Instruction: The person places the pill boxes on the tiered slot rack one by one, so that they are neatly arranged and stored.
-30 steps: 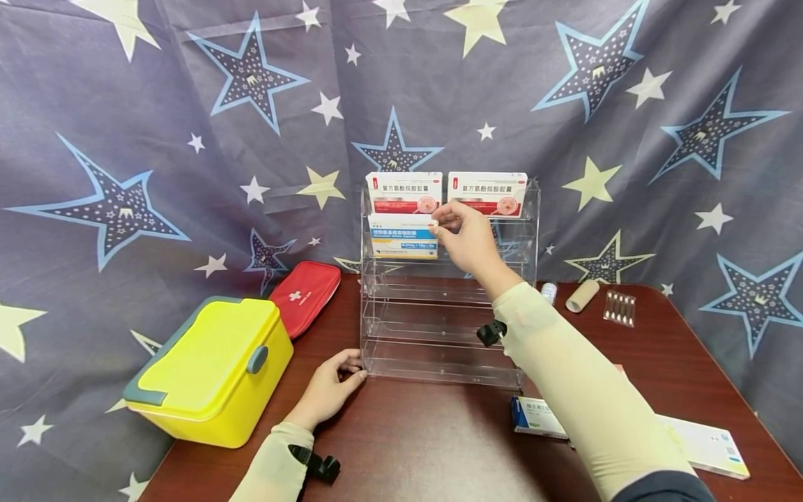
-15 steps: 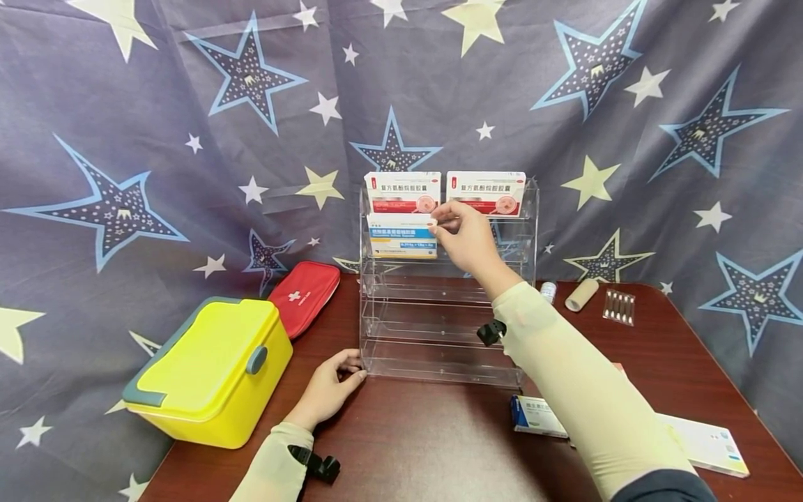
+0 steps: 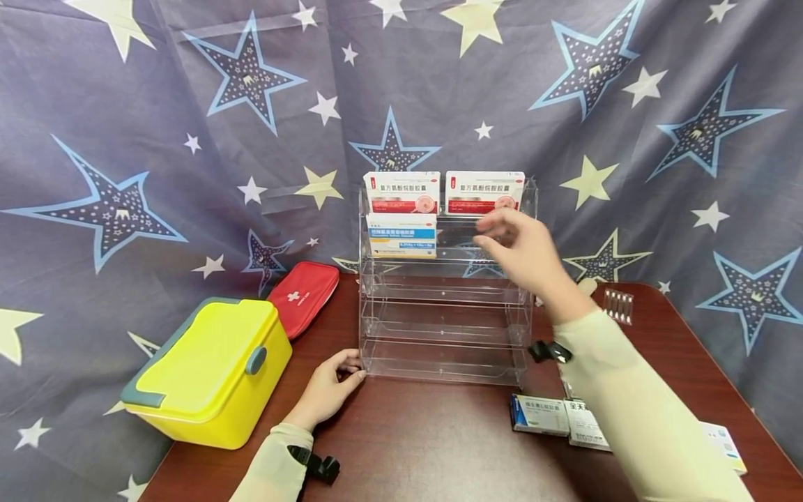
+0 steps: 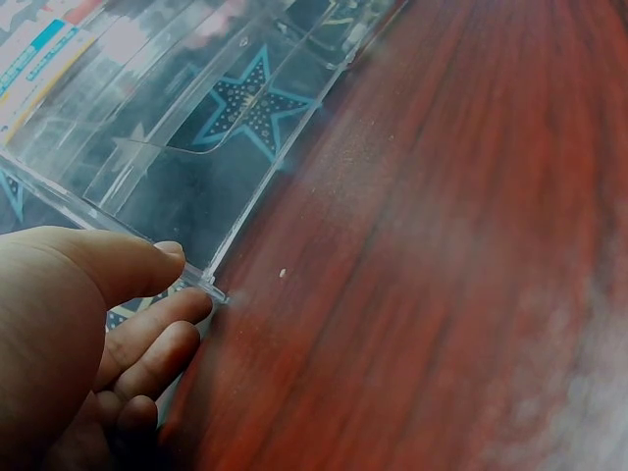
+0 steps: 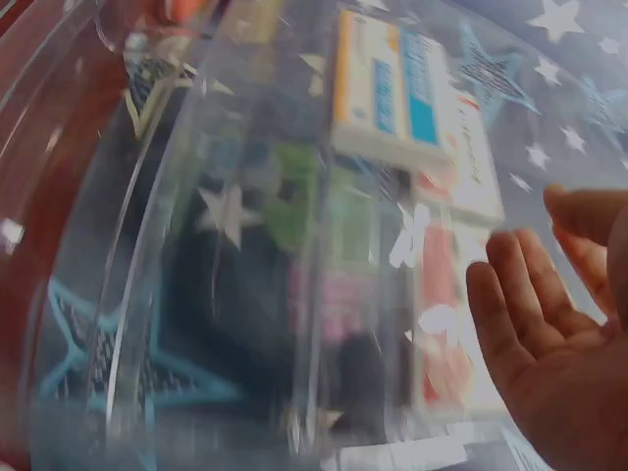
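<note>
A clear plastic tiered display rack [image 3: 442, 335] stands on the table. Two white-and-red medicine boxes [image 3: 403, 193] fill its top tier side by side, and a white-and-blue medicine box [image 3: 402, 237] leans on the left of the tier below. My left hand [image 3: 330, 389] holds the rack's lower left front corner; in the left wrist view the thumb and fingers [image 4: 147, 329] lie either side of its edge. My right hand [image 3: 521, 251] is in front of the rack's upper right, apart from the boxes, fingers loosely bent with nothing between them.
A yellow lidded box [image 3: 210, 376] and a red first-aid pouch [image 3: 305, 296] are at the left. More medicine boxes [image 3: 539, 415] lie at the front right, partly behind the right sleeve. A pack of cotton swabs [image 3: 618, 307] lies at the back right.
My right hand has let go of the white-and-blue box and moved right, away from it. The box stays on the second tier. My left hand keeps its place at the rack's corner.
</note>
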`<state>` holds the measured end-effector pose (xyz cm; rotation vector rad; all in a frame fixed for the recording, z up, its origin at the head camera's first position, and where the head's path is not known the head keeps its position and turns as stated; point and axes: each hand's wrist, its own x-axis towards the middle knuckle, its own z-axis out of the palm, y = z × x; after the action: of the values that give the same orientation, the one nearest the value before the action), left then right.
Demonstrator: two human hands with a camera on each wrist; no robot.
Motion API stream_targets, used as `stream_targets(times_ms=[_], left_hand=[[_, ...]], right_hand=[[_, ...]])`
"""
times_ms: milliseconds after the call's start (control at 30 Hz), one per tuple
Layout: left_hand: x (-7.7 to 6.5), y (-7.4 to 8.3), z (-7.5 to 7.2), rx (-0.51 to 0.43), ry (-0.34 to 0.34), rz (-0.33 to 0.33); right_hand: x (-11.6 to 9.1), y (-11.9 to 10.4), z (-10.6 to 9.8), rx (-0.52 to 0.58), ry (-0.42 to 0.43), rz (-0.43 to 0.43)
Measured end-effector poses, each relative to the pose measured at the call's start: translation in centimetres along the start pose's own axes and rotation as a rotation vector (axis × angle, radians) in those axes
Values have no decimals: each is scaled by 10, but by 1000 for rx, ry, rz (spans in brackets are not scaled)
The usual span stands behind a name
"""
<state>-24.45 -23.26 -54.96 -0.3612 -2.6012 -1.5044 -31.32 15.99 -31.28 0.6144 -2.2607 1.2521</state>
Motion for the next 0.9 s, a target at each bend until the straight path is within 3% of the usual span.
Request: stream_targets(times_ms=[200,400,533,667,900], left_hand=[[1,-1,0,26,7,2],[0,-1,1,32,12,11],[0,-2,1,36,3,1],[1,-4,2,20,1,-1],[1,-3,1,31,15,19]], right_hand=[[-62,32,-68,-85,24,29],[-128,106,-114,-182,-69,174],[-166,145,-130,-236,-171,286],[-193,163,-137,-241,-264,396],[-212,176,-141,-216,-405,422]])
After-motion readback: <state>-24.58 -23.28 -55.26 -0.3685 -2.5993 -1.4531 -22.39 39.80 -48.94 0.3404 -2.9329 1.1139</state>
